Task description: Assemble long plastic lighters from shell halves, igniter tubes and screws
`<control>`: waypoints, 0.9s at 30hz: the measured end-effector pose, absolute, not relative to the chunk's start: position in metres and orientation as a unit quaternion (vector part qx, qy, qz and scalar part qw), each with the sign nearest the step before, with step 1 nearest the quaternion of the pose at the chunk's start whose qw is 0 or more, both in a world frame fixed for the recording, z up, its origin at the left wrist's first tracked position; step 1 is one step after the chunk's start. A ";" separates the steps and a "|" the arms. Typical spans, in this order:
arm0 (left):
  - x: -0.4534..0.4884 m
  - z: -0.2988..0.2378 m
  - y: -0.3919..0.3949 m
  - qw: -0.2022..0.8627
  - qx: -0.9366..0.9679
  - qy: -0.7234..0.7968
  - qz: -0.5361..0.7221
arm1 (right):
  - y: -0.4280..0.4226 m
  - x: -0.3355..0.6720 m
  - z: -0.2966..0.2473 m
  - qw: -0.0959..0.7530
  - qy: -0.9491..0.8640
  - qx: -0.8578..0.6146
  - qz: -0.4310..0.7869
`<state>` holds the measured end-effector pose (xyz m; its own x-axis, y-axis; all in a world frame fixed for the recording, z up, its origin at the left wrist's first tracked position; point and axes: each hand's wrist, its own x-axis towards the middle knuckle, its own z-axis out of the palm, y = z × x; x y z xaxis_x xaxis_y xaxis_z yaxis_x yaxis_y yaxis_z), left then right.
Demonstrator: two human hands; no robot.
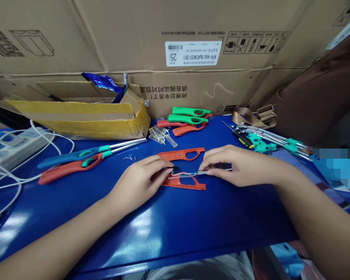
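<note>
My left hand (140, 177) pinches a small black part (175, 168) with thin wires running from it. Opposite it, my right hand (231, 165) grips a thin metal tube (202, 172) between thumb and fingers, and the wires lead into the tube's end. Both parts are held just over an orange lighter handle half (200, 186), which lies on the blue table and is partly covered by my left fingers. Behind it rests a second orange handle half (177, 154), its inside facing up. Small screws (130, 157) are scattered left of it.
At the left lie long-nosed lighters (72, 167), beside a power strip (13, 149) with white cables. Behind are a yellow-taped box (105, 124), clear small tanks (163, 135) and green and orange handles (189, 118). A screwdriver (242, 139), metal tubes (282, 138) and teal parts (259, 144) lie right.
</note>
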<state>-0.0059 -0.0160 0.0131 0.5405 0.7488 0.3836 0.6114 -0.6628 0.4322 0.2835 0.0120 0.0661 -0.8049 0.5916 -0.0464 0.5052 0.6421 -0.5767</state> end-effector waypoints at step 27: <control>-0.010 0.033 -0.020 0.114 0.912 0.356 0.166 | 0.009 0.285 0.065 0.017 -0.896 -0.314 0.315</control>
<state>-0.0101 -0.0199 0.0335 0.6910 0.6882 0.2212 0.6124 -0.7199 0.3265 0.2849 0.0092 0.0645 -0.8024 0.5727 -0.1676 0.5517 0.6050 -0.5742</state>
